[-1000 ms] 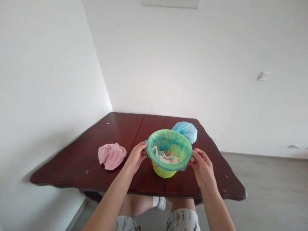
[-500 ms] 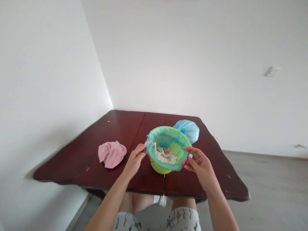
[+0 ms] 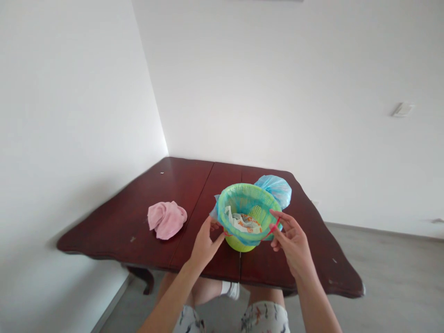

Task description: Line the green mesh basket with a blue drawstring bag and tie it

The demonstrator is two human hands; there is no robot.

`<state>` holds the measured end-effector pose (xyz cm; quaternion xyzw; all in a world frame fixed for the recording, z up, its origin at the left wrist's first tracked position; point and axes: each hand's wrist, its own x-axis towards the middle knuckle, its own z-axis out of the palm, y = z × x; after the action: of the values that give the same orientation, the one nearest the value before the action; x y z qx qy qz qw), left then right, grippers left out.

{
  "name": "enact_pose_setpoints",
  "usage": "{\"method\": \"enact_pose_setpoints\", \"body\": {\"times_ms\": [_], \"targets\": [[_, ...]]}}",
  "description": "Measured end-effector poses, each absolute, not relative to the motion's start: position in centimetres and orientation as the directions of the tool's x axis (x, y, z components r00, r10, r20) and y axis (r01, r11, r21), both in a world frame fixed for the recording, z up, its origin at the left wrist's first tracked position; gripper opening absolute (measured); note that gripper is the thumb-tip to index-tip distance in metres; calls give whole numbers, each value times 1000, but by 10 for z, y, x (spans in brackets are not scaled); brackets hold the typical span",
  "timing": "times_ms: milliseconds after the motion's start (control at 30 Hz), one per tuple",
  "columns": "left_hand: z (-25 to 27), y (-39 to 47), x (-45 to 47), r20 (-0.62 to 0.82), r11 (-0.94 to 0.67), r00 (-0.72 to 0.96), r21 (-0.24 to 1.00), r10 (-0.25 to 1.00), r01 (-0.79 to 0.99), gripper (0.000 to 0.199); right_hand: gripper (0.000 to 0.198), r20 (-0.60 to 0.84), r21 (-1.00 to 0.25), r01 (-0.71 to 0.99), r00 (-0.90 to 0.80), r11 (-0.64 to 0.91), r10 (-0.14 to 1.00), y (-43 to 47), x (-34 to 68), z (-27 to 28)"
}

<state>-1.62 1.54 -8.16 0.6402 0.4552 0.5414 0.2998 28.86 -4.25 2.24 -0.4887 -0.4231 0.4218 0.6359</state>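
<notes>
A light green basket (image 3: 240, 245) stands on the table, lined with a blue-green translucent plastic bag (image 3: 239, 203) folded over its rim. Inside lies a crumpled white plastic piece with orange print (image 3: 244, 222). At the basket's right front, my right hand (image 3: 291, 238) pinches the bag's red drawstring (image 3: 277, 224) between thumb and fingers, drawing a loop off the rim. My left hand (image 3: 204, 243) is at the left front of the rim, thumb and fingers apart, by the bag's loose edge and another bit of red string. Some of its fingertips are hidden.
The dark red wooden table (image 3: 194, 185) has seams and a wavy edge. A crumpled pink cloth (image 3: 167, 219) lies to the left. Behind the basket, to the right, sits a knotted blue plastic bag (image 3: 277, 188) with contents. White walls stand behind and at left.
My left hand has slid down from the bag's left edge towards the front of the rim, its thumb moving off. My right hand has drawn the red drawstring slightly outward. The view has shifted slightly.
</notes>
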Motion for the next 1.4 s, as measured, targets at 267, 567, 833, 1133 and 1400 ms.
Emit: {"method": "enact_pose_setpoints", "body": {"times_ms": [267, 567, 833, 1133, 1400], "targets": [[-75, 25, -14, 435, -452, 124, 843, 892, 292, 22, 69, 185, -976, -32, 414, 217, 891, -43, 289, 23], [-75, 24, -17, 535, -528, 59, 801, 843, 282, 26, 59, 257, -966, 91, 406, 241, 877, -42, 291, 14], [-74, 36, -30, 576, -557, -21, 798, 817, 230, 18, 49, 371, -891, 419, 448, 176, 813, -41, 295, 5], [-17, 32, -49, 749, -858, 420, 429, 513, 283, 35, 60, 427, -822, 533, 344, 200, 836, -39, 297, 17], [-11, 22, -30, 836, -879, 290, 402, 467, 255, 18, 86, 454, -691, 719, 354, 72, 817, -42, 287, 27]]}}
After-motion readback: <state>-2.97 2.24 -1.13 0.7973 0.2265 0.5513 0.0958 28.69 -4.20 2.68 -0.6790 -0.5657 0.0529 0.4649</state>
